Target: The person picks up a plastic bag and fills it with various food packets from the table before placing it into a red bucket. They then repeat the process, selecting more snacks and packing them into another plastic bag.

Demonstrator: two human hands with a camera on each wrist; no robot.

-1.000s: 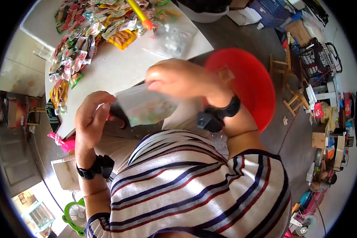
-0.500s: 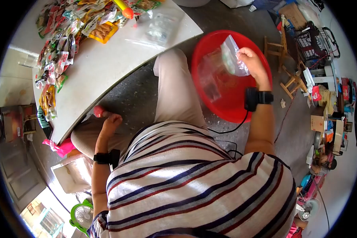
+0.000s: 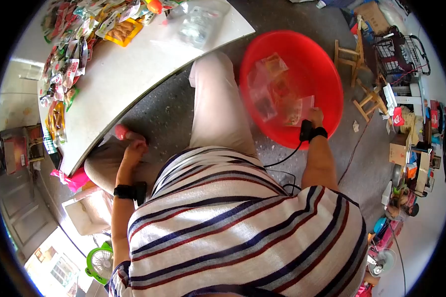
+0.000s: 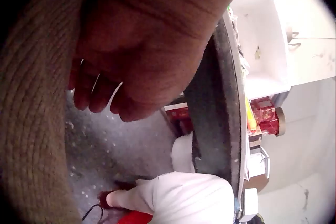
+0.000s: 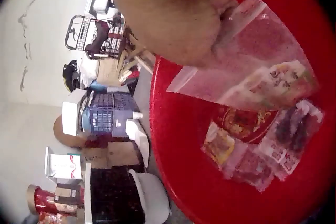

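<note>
Low inside the red basin (image 3: 327, 74), my right hand (image 3: 314, 117) pinches a clear zip bag (image 5: 252, 56) by its top edge. A printed snack packet (image 5: 283, 79) shows through the plastic. Below it, other filled clear bags (image 5: 252, 163) lie on the basin's bottom. My left hand (image 3: 134, 151) hangs near the left knee with loosely curled fingers and holds nothing; in the left wrist view its palm (image 4: 142, 40) faces the camera beside the trouser leg.
On the white table (image 3: 119, 79) lies a heap of colourful snack packets (image 3: 79, 39). A stack of clear bags (image 3: 195, 29) sits near the table's right edge. Wooden stools (image 3: 349, 57) stand beyond the basin. A green fan (image 3: 100, 262) is at the lower left.
My right hand has gone from above the lap into the red basin, bringing the filled bag down low there. My left hand has let go of the bag and dropped toward the left knee.
</note>
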